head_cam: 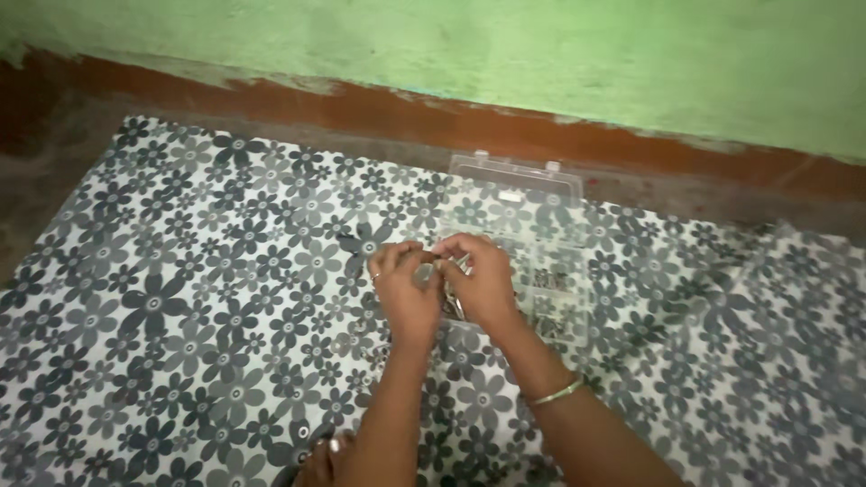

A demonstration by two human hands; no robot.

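We look down on a cloth printed with grey and black flowers (180, 298), spread over the floor beside a green wall (541, 54) with a red-brown painted base band (379, 108). On the cloth lies a clear plastic compartment box (550, 271) with its hinged lid (516, 173) thrown open toward the wall; the box's long axis runs away from us, toward the wall, and its compartments hold small dark pieces too blurred to identify. Our left hand (406, 289) and right hand (483, 280) meet fingertip to fingertip just above the box's near left edge, both pinching a small metallic piece (448, 266) between them; its shape and the way it points cannot be told. The right hand covers part of the box. The right wrist wears a thin pale bangle (555, 391), and a ring sits on a left finger. Toes (320, 460) show at the lower edge
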